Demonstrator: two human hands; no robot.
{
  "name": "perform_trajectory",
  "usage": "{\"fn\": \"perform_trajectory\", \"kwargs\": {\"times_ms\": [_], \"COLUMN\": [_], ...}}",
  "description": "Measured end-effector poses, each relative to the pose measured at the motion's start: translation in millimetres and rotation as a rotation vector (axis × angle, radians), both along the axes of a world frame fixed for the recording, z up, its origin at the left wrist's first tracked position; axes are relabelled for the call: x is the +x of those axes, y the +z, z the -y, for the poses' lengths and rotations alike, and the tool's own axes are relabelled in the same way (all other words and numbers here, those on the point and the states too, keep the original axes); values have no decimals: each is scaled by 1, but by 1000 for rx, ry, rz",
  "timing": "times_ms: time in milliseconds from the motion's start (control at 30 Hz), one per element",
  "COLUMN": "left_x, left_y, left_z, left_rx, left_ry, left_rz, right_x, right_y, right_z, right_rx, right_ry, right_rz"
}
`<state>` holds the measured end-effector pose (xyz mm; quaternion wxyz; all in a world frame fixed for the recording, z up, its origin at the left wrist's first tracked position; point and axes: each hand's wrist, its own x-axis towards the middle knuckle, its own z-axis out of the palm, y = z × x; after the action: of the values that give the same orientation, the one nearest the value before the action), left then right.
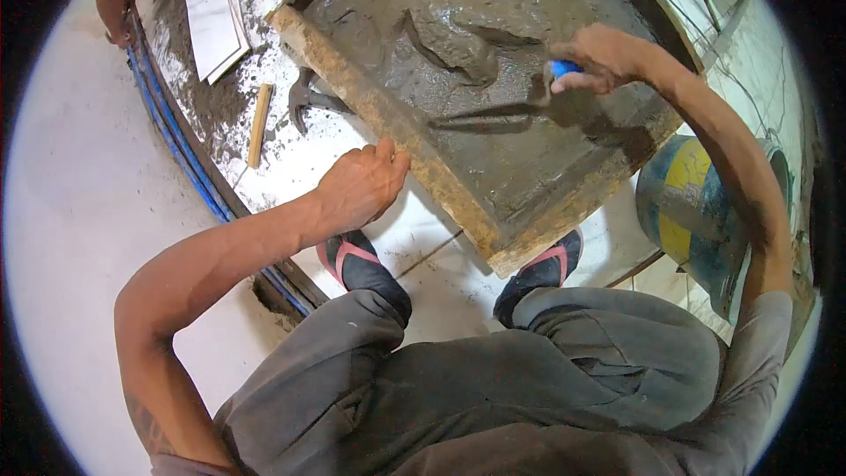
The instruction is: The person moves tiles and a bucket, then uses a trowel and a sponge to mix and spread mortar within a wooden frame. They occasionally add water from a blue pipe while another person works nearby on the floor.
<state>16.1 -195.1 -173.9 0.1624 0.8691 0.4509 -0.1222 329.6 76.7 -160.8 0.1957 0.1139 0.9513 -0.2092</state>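
Note:
Wet grey mortar (493,154) fills a shallow wooden mixing box (441,189) in front of my feet. My right hand (604,60) is closed around the blue handle of a trowel (564,69) over the right part of the box. The trowel's blade (489,115) lies low against the mortar and is smeared with it. At the box's near left edge, my left hand (366,183) is closed with its fingertips on the wooden rim.
A claw hammer (308,101) lies partly under the box, near a wood strip (260,125) and white tile pieces (214,18). Blue hoses (181,141) run along the wall. A yellow-marked bucket (692,198) stands right. Another person's hand (115,22) shows top left.

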Motion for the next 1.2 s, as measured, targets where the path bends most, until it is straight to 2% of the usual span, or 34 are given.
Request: {"fn": "perform_trajectory", "kwargs": {"times_ms": [133,233,333,433,567,667,767,800,900,1000,1100,1200], "left_x": [2,2,2,1,1,0,1,2,2,-1,0,2], "left_y": [6,7,5,5,5,3,0,2,4,1,0,7], "left_z": [-4,-3,-1,-1,-1,-1,-2,-2,-1,2,2,-2], "left_rx": [32,24,68,57,61,32,-29,-32,-23,2,-7,3], "left_ry": [-24,-12,-14,-22,-29,-15,8,9,1,-2,10,-3], "left_rz": [54,58,76,63,66,53,-5,-25,-12,0,16,32], "right_x": [-1,2,3,2,6,-4,-11,-15,-23,-39,-62,-84], "right_y": [-27,-23,-8,-21,-31,-9,-26,-25,-21,-14,-22,-45], "right_z": [12,20,29,45,51,61,80,86,82,80,95,106], "right_rx": [-31,-68,-198,-189,-147,-206,-274,-199,-87,-144,-260,-263], "right_ry": [-34,-247,-327,-170,-429,-504,-379,-376,-528,-647,-556,-532], "right_rz": [27,-84,32,32,-2,14,42,99,79,47,-15,-32]}}
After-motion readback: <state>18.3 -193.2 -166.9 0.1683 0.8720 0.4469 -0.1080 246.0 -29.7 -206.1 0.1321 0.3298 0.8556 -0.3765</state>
